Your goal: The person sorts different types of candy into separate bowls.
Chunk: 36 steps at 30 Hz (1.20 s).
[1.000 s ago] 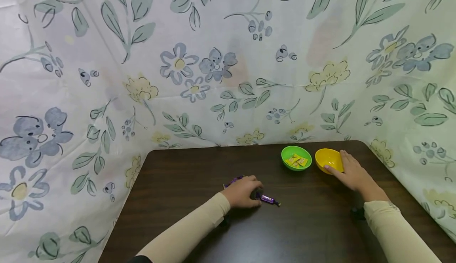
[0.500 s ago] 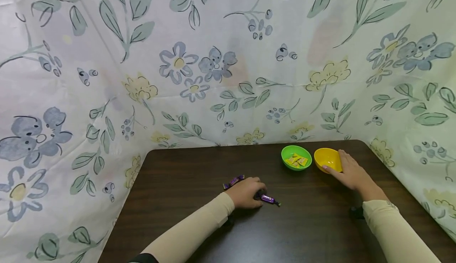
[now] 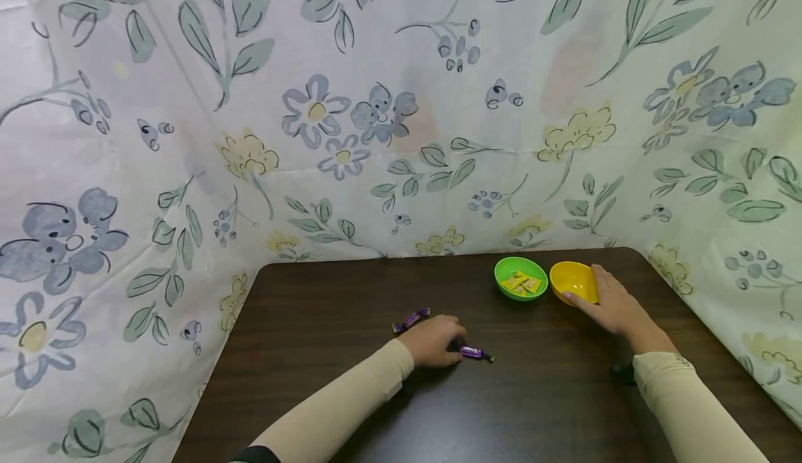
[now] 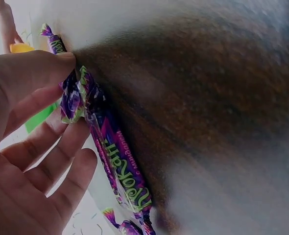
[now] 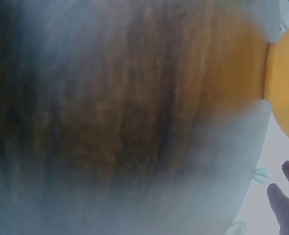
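My left hand pinches a purple wrapped candy between thumb and forefinger; one twisted end pokes out past the thumb in the left wrist view. Other purple candies lie just under that hand, with green lettering on their wrappers. On the right, my right hand rests against the side of a yellow bowl, thumb along its front and fingers straight along its right side. Inside the yellow bowl nothing shows. The right wrist view catches only a few fingertips near the bowl's outer wall.
A green bowl holding several small yellow-wrapped candies stands just left of the yellow one, near the back edge of the dark wooden table. Flower-patterned cloth hangs behind the table and along both sides.
The yellow bowl has slid slightly left toward the green one, along with my right hand. My left hand has shifted a little to the right, uncovering more of the purple candies behind it.
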Tool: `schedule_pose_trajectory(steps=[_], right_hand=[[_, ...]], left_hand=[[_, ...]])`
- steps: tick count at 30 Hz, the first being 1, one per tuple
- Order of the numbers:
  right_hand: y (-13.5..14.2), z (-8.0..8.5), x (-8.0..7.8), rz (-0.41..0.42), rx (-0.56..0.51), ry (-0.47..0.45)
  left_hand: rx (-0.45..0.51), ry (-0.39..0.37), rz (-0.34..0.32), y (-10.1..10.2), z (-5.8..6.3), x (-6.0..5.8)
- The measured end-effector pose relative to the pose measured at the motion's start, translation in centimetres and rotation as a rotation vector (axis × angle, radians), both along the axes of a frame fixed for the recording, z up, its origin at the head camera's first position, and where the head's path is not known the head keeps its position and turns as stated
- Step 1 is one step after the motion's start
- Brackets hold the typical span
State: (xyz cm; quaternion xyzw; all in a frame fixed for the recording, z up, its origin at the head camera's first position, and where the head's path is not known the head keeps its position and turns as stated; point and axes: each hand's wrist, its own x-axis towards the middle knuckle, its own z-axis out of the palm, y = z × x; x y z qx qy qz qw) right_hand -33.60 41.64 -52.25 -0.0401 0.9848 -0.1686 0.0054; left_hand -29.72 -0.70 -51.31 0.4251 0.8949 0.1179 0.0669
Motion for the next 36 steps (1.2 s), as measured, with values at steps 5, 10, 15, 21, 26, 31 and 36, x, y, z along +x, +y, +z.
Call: schedule_pose_trajectory(steps=[5, 10, 15, 21, 26, 31, 36], right_hand=[[-0.2, -0.1, -0.1, -0.007, 0.012, -0.01], [-0.4, -0.2, -0.1, -0.005, 0.018, -0.004], [-0.6, -0.2, -0.1, -0.011, 0.018, -0.017], [-0.7, -0.3, 0.0, -0.007, 0.003, -0.007], [-0.7, -0.4, 0.0, -0.003, -0.007, -0.001], [-0.6, -0.5, -0.1, 0.001, -0.012, 0.01], [-0.4, -0.6, -0.1, 0.008, -0.007, 0.013]], left_hand=[[0.002, 0.008, -0.003, -0.1, -0.1, 0.0], [-0.003, 0.013, 0.005, 0.0, -0.1, 0.2], [-0.011, 0.032, 0.006, 0.1, 0.0, 0.4], [-0.02, 0.054, -0.003, 0.5, -0.1, 0.5], [-0.011, 0.049, -0.018, 0.8, -0.2, 0.4], [0.003, 0.049, -0.025, 1.2, -0.1, 0.4], [0.017, 0.043, -0.036, 1.8, 0.0, 0.3]])
